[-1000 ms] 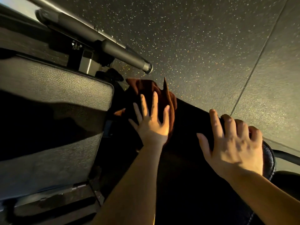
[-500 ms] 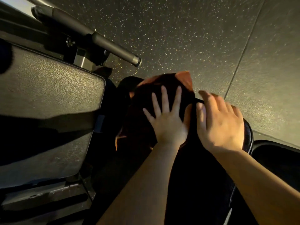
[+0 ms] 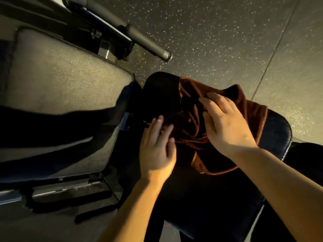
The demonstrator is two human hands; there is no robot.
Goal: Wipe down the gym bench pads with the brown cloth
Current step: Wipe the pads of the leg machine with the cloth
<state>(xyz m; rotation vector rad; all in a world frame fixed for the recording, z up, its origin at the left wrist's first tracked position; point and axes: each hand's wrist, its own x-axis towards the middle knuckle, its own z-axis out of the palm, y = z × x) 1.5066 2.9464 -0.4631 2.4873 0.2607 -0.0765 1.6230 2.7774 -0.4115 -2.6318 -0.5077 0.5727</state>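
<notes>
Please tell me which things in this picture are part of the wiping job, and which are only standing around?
Part of the job:
- brown cloth, bunched on the dark seat pad
- dark seat pad
- grey back pad
- left hand and right hand, both on the cloth

Only around:
- metal bar above the back pad
- speckled floor

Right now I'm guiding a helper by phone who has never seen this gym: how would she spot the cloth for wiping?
Find the grey bench pad on the left, then look right to the darker pad beside it. The cloth lies crumpled on that dark pad, with the left hand and right hand on it. It is the only rust-brown, soft, wrinkled thing among black and grey surfaces.
</notes>
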